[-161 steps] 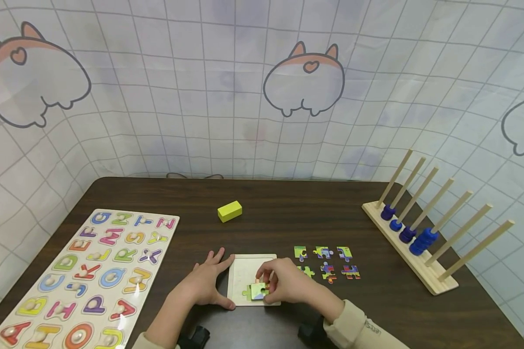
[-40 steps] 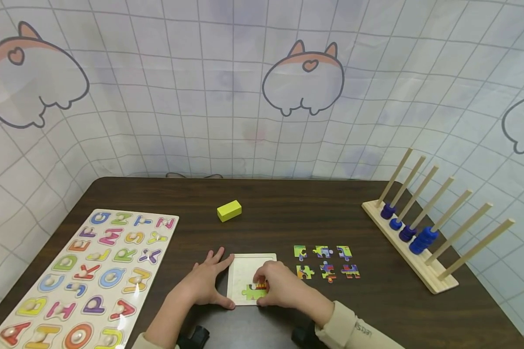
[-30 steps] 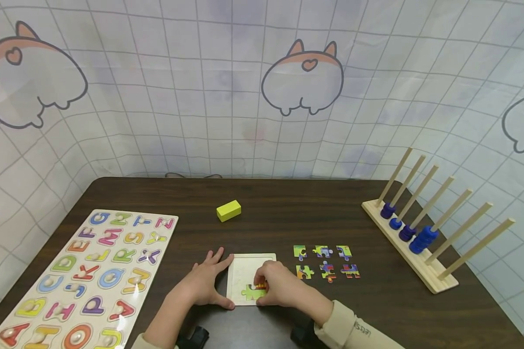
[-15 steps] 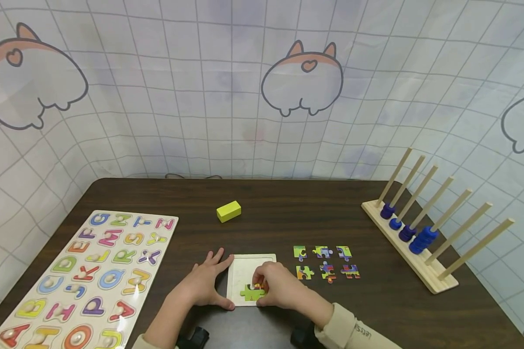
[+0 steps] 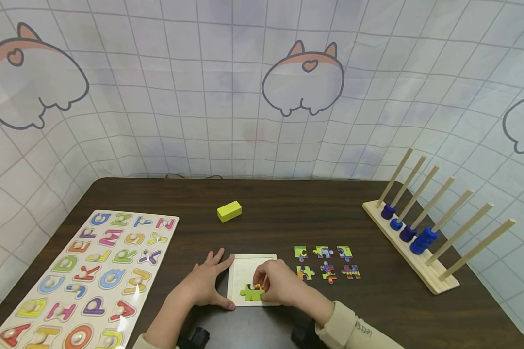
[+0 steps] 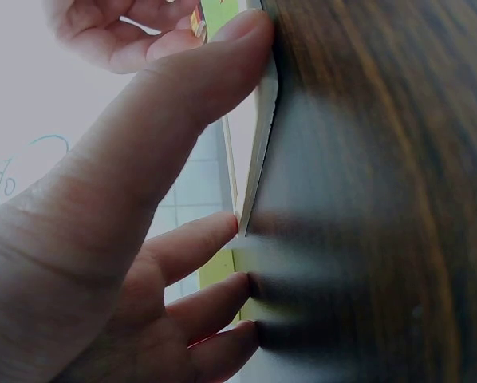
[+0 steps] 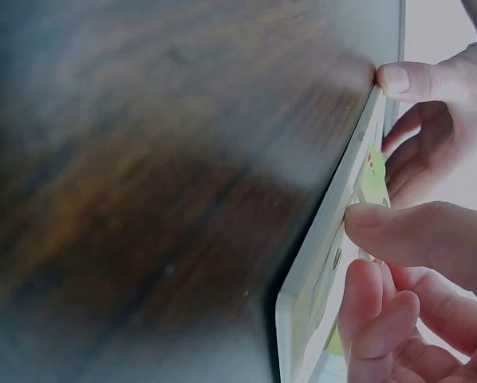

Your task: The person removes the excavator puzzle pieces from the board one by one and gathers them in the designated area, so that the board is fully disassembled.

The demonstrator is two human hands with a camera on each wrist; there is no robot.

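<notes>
A small square wooden puzzle tray (image 5: 242, 274) lies flat on the table in the head view. My left hand (image 5: 206, 283) rests at its left side, fingers spread, the thumb at the near left corner and the index finger at the far left one. A green jigsaw piece (image 5: 251, 293) with some red and yellow lies at the tray's near edge. Over it my right hand (image 5: 284, 286) pinches a puzzle piece between thumb and curled fingers, which hide most of it. In the right wrist view, the right thumb (image 7: 382, 223) touches the tray's rim.
Several loose jigsaw pieces (image 5: 327, 252) lie in two rows right of the tray. A yellow block (image 5: 229, 212) stands behind. An alphabet peg board (image 5: 91, 271) fills the left side, and a wooden bead stand (image 5: 412, 247) with upright rods occupies the right.
Several seconds ago the right hand held a light green and blue piece face visible; it has since been turned under the fingers. Lately the fingers shift only slightly; the left hand stays put.
</notes>
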